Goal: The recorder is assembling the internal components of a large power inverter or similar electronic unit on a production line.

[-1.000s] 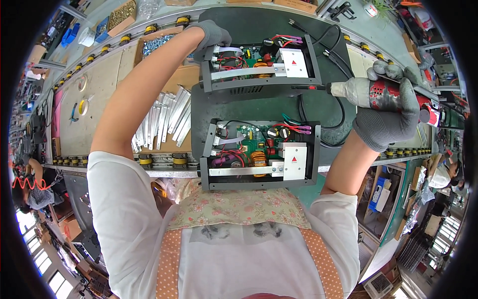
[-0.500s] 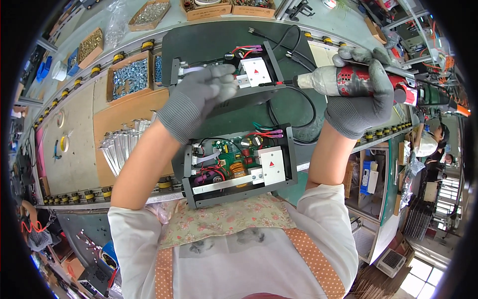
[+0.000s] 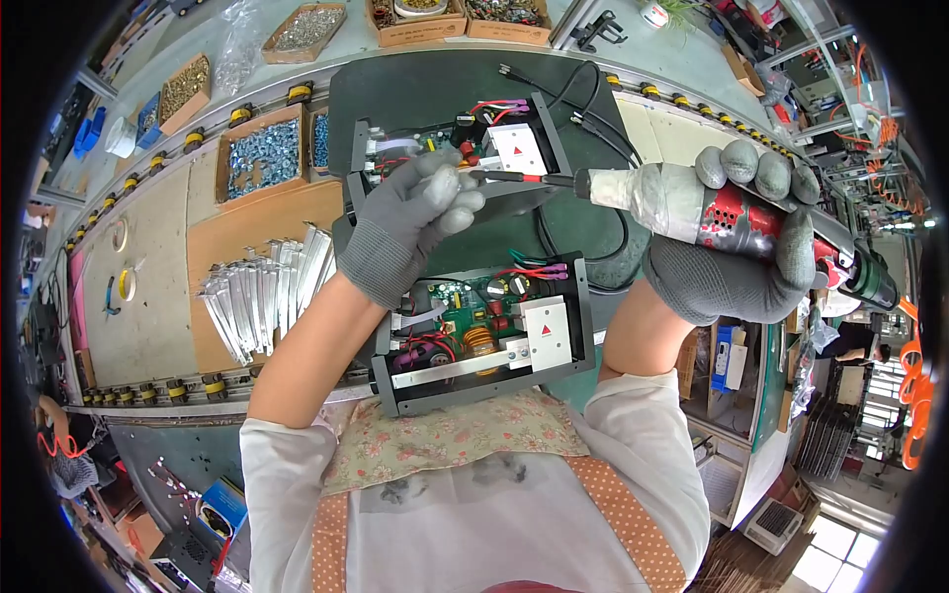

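Observation:
My right hand point(image 3: 761, 232), in a grey glove, is wrapped round a red power screwdriver point(image 3: 736, 219) whose front is bound in pale tape. Its long bit point(image 3: 529, 179) points left. At the bit's tip, my gloved left hand point(image 3: 415, 203) has its thumb and fingers pinched together; whatever lies between them is too small to make out. Both are above the far dark metal chassis point(image 3: 554, 148), which bears a white plate and a circuit board and is partly hidden by my left hand. A second open chassis point(image 3: 484, 390) with a metal bar across it sits nearer me.
Flat metal strips point(image 3: 262, 296) lie on cardboard point(image 3: 217, 232) to the left. Beyond them stands a box of blue screws point(image 3: 262, 158). Black cables point(image 3: 618, 148) curl on the dark green mat point(image 3: 425, 79) near the screwdriver. Roller rails point(image 3: 682, 101) edge the bench.
My left hand's extended fingers have closed into a pinch at the bit's tip. My right hand and the screwdriver have shifted right and slightly toward me, the tool's rear end dropping lower.

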Demonstrator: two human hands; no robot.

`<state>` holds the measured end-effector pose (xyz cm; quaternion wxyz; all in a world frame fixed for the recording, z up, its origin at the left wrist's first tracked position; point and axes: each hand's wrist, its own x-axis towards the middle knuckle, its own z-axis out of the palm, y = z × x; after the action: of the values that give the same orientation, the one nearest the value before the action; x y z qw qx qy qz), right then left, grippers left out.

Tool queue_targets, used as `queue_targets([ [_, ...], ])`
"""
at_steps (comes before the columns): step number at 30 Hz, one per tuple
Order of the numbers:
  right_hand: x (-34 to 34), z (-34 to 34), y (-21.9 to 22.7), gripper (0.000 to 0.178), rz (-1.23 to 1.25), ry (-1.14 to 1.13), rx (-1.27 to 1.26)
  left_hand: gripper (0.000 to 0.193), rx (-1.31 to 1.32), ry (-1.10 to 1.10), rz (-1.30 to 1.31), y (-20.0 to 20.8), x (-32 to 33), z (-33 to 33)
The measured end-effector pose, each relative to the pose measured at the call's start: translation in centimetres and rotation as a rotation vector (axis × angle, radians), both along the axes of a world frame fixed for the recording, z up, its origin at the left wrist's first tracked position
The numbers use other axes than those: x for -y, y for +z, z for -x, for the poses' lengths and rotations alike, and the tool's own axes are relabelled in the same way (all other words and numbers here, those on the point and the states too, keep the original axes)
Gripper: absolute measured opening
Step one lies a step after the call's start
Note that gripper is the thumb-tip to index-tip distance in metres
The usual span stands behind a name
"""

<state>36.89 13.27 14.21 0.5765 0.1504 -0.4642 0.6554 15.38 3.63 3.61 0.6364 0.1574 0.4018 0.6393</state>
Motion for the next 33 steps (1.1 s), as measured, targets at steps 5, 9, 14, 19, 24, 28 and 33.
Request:
queue_targets([
  [5, 0.1, 0.0, -0.1, 0.032, -0.017, -0.03, 0.048, 0.047, 0.061, -0.003, -0.045, -1.5, 0.0, 0.2],
  [9, 0.1, 0.0, -0.4, 0.038, -0.076, 0.023, 0.034, 0.049, 0.096, -0.002, -0.021, -1.5, -0.2, 0.2],
  [14, -0.1, 0.0, -0.6, 0.039, -0.093, 0.095, -0.003, 0.045, 0.09, 0.015, 0.029, -0.8, -0.1, 0.0],
  [19, 0.0, 0.3, -0.7, 0.042, -0.125, 0.169, 0.005, 0.044, 0.073, 0.061, 0.082, -0.4, -0.3, -0.2],
  [24, -0.8, 0.1, -0.9, 0.039, -0.153, 0.129, 0.019, 0.044, -0.068, 0.118, 0.002, 0.4, 0.0, -0.8],
  [28, -1.0, 0.3, -0.8, 0.036, -0.062, 0.048, 0.032, 0.045, -0.083, 0.054, -0.072, 0.9, 0.1, -0.1],
  [33, -2.3, 2.6, -1.1, 0.033, 0.085, -0.388, 0.073, 0.028, -1.523, 0.439, -0.319, -1.9, -0.9, 2.5],
])
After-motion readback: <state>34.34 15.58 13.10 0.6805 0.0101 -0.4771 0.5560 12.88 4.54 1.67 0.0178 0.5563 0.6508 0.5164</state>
